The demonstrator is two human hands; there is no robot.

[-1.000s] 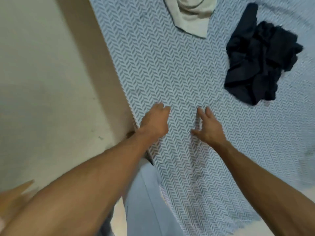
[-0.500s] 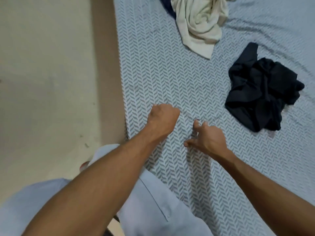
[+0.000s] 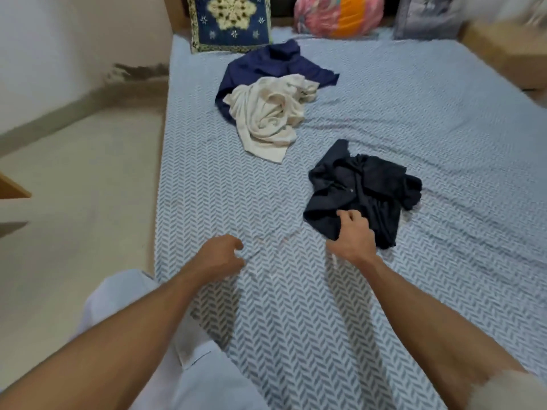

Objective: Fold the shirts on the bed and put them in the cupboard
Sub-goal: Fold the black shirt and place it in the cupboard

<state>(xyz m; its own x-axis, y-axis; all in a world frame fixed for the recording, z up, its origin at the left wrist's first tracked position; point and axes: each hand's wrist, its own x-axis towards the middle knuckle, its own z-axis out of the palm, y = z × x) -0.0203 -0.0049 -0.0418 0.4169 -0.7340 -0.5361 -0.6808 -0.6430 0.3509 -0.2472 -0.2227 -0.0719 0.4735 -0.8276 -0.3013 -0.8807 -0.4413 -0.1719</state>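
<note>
A crumpled black shirt (image 3: pixel 367 190) lies on the blue herringbone bed sheet (image 3: pixel 444 149), right of centre. My right hand (image 3: pixel 352 236) is on its near left corner, fingers curled into the fabric. My left hand (image 3: pixel 220 255) hovers just over the sheet to the left, fingers loosely curled and holding nothing. Further back a cream shirt (image 3: pixel 266 119) lies bunched on top of a navy shirt (image 3: pixel 266 62). No cupboard is in view.
At the head of the bed stand a blue patterned cushion (image 3: pixel 231 19), a pink and orange bundle (image 3: pixel 337 13) and a grey bag (image 3: pixel 429 16). A wooden ledge (image 3: pixel 503 51) runs along the right. Pale floor (image 3: pixel 74 187) lies left of the bed.
My right hand has left the sheet and moved forward and right onto the black shirt. My left hand went from flat to loosely curled. The view has tilted up along the bed.
</note>
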